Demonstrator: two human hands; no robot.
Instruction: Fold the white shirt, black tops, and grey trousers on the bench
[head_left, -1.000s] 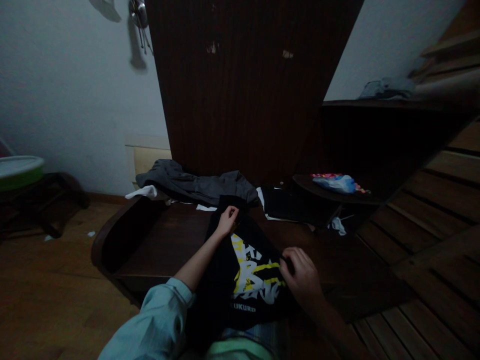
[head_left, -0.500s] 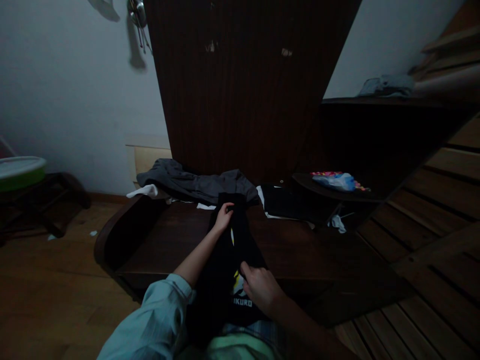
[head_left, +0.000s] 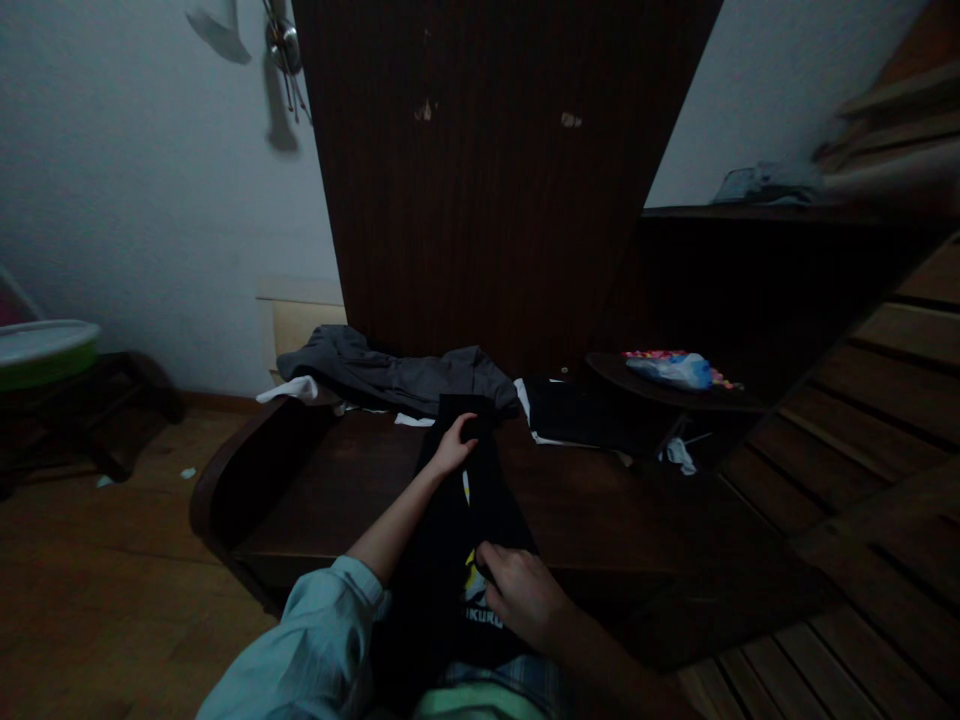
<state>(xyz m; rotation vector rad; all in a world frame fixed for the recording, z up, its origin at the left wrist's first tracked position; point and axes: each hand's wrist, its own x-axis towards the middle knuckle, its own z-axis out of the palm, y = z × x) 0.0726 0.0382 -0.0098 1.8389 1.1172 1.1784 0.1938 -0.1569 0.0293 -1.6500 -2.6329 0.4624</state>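
A black T-shirt [head_left: 487,490] with a yellow and white print and white letters lies lengthwise over the dark wooden bench, its near end reaching my lap. Its sides are folded inward, so just a strip of the print shows. Near the shirt's far end, my left hand [head_left: 454,448] has thumb and forefinger curved around a bit of the black cloth. My right hand [head_left: 523,592] is closed on the shirt's right-hand fold, beside the print; its fingertips are partly hidden.
Behind the shirt, a crumpled grey garment [head_left: 405,378] lies along the back of the bench [head_left: 585,510]. Folded dark clothing [head_left: 570,412] sits to its right. A small shelf [head_left: 660,395] holds a plastic bag. Wooden slats [head_left: 870,430] rise at right; a green basin [head_left: 49,355] stands at left.
The view has shifted slightly. My left thumb and forefinger have spread a little apart at the shirt's far end. My right hand stays at the fold, nearly unmoved.
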